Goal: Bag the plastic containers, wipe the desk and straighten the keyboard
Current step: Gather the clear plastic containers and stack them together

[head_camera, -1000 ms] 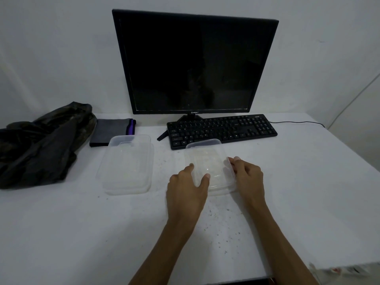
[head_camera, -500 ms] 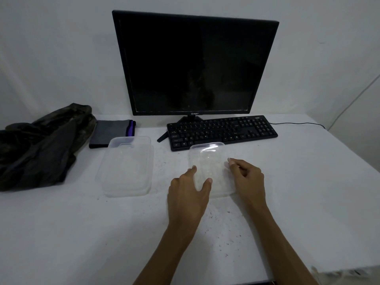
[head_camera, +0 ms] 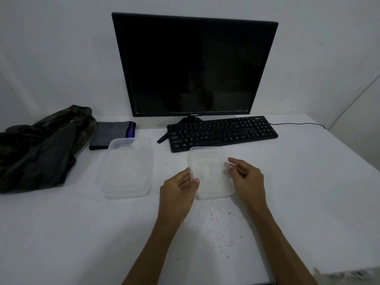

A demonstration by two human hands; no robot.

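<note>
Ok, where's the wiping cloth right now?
In the head view the folded grey cloth lies at the back left of the desk, between the dark bag and the keyboard, just behind the larger clear container.

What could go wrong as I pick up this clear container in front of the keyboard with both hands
1. The small container is held only at its side rims by the left hand and right hand; thin plastic may flex and slip.
2. Its far edge sits close to the keyboard, so tilting it forward could knock the keyboard further askew.
3. Crumbs speckle the desk near your wrists; dragging your forearms could spread them before wiping.
</note>
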